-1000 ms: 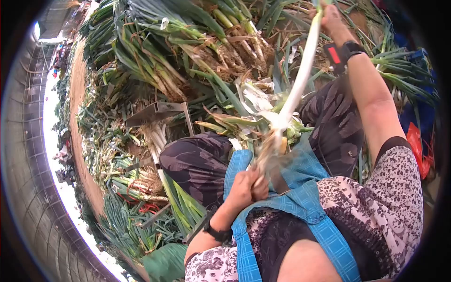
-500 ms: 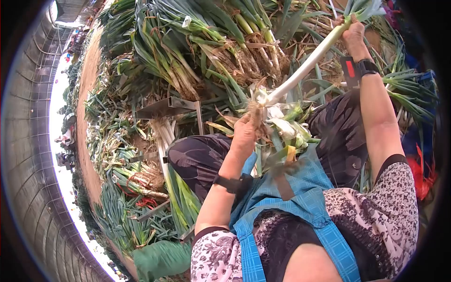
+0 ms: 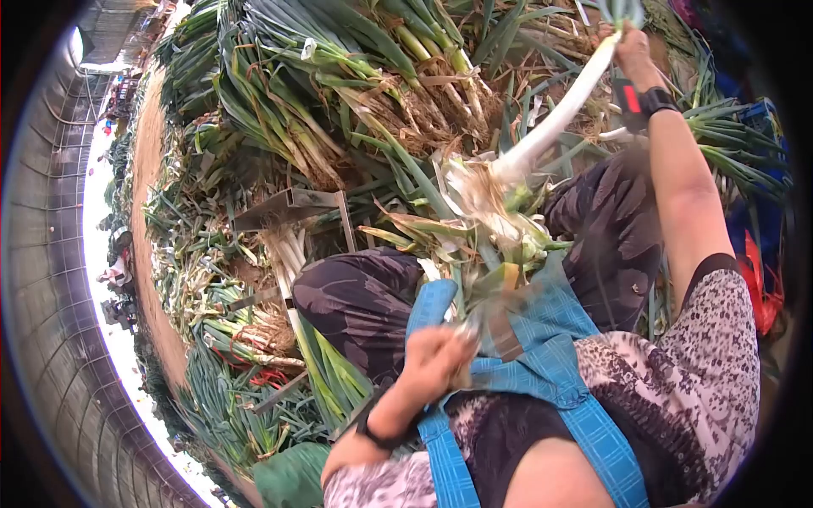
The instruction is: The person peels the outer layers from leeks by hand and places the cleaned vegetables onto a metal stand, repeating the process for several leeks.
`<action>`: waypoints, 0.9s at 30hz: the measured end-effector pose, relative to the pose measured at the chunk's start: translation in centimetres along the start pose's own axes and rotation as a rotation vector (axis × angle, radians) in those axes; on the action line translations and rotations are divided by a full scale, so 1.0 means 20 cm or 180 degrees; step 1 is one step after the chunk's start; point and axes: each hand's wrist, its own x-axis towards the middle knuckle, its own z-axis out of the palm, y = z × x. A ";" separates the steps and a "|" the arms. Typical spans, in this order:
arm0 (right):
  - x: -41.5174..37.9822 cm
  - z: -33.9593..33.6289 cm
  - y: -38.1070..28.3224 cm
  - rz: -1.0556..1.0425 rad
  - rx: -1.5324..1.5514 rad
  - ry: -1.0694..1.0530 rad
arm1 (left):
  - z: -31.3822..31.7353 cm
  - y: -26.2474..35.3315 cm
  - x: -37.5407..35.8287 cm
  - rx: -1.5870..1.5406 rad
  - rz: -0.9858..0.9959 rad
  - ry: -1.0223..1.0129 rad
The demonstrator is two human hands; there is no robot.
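Here right hand [image 3: 631, 51] grips leek [image 3: 555, 118] stalk; left hand [image 3: 436, 356] blurred, grip unclear

Leek bundles [image 3: 356, 93] on ground [image 3: 146, 195]

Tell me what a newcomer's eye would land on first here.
First, the long white leek slanting across the upper right, its top gripped by the right hand, its rooty end over the lap. Behind it, leek piles fill the ground. Low in the middle, the blurred left hand sits against a blue apron.
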 end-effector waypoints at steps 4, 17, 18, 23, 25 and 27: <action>0.04 0.02 -0.07 0.0466 0.0718 -0.0491 | -0.22 -0.10 0.13 0.0961 0.0547 -0.0149; -1.13 0.99 0.78 -0.1862 -0.1926 -0.2377 | -0.19 0.78 0.72 0.1288 0.2338 0.0819; -1.17 1.00 0.87 -0.2252 -0.2119 -0.2941 | -0.08 0.81 0.69 0.0772 0.2596 0.0970; -1.40 0.78 1.11 -0.1090 -0.3833 -0.4110 | -0.42 0.78 0.66 -0.2057 0.1963 0.0876; -1.32 0.57 1.18 -0.0478 -0.4990 -0.4516 | -0.67 0.64 0.57 -0.2314 0.2281 0.1102; -1.13 0.28 1.30 -0.0471 -0.5718 -0.4287 | -0.81 0.59 0.31 -0.2470 0.2470 0.1090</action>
